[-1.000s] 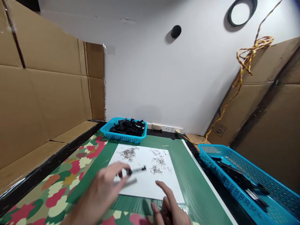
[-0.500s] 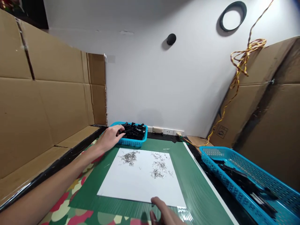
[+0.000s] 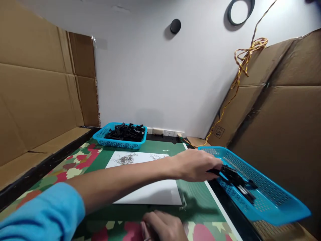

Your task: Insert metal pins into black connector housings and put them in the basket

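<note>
My left hand (image 3: 200, 165) reaches across to the near-left rim of the right blue basket (image 3: 276, 214). Its fingers are closed on a black plastic piece (image 3: 213, 172), beside a pile of black plastic parts (image 3: 242, 187) lying in that basket. At the bottom middle my right hand (image 3: 167, 227) is curled with its fingers together; what they hold, if anything, is hidden. A white sheet (image 3: 160, 192) lies under my left forearm, bearing small thin metal bits (image 3: 127, 159) in heaps.
At the back left a second blue basket (image 3: 120, 144) holds many black plastic parts (image 3: 127, 132). Cardboard panels (image 3: 35, 107) stand at both sides. A yellow-brown cord (image 3: 225, 107) runs down to the socket strip (image 3: 168, 133) along the wall.
My left hand has left the back basket and crossed right to the other basket, now holding a black piece. The view has turned right. My right hand is more curled at the bottom.
</note>
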`<state>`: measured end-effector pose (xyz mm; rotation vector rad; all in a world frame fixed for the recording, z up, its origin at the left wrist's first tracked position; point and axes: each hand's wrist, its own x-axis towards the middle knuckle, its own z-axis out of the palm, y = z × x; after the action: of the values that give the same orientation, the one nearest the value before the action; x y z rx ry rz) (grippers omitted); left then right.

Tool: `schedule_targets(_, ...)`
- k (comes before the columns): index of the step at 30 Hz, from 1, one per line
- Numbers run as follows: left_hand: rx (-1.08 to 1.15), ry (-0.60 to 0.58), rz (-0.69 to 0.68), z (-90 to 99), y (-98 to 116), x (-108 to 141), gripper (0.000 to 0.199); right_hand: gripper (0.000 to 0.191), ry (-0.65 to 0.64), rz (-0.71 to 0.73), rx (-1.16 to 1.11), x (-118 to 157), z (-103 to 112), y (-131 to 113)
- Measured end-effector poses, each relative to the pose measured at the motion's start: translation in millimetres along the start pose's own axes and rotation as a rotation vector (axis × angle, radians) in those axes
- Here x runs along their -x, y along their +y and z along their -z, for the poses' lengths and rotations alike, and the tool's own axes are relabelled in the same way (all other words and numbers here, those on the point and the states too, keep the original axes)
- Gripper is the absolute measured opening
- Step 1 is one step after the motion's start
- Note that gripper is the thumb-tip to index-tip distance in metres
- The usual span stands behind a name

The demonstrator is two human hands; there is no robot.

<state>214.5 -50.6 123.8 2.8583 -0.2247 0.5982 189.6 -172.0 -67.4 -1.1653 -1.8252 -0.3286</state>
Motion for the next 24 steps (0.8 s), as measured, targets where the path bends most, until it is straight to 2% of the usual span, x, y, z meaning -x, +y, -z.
schedule_targets(3, 0.106, 0.003, -0.002, -36.4, -8, -50, 0.010, 0.054, -0.005, -0.009, -0.011, 2, 0, 0)
schedule_targets(7, 0.219, -0.037, 0.007, -74.3, -9, -87, 0.015, 0.044, 0.022, 0.029, 0.017, 3, -2, -1)
schedule_targets(10, 0.305, -0.064, 0.031, -82.0, -6, -95, 0.027, 0.039, 0.025, 0.030, 0.001, 1, 3, -3)
schedule_targets(12, 0.342, -0.064, 0.033, -73.6, -5, -88, 0.031, 0.034, -0.032, -0.013, -0.040, -2, 12, -6)
schedule_targets(15, 0.355, -0.060, 0.017, -46.6, -11, -53, 0.033, 0.020, -0.148, -0.161, -0.105, -8, 28, -9)
schedule_targets(18, 0.301, -0.087, 0.037, -19.5, -30, 4, 0.023, 0.033, -0.175, -0.284, -0.122, -13, 39, -10)
schedule_targets(21, 0.186, -0.140, 0.121, -2.8, -56, 68, 0.019, 0.022, -0.175, -0.250, -0.166, -19, 44, -9)
schedule_targets(24, 0.058, -0.143, 0.241, 11.2, -78, 124, 0.016, 0.027, -0.173, -0.219, -0.189, -21, 45, -8)
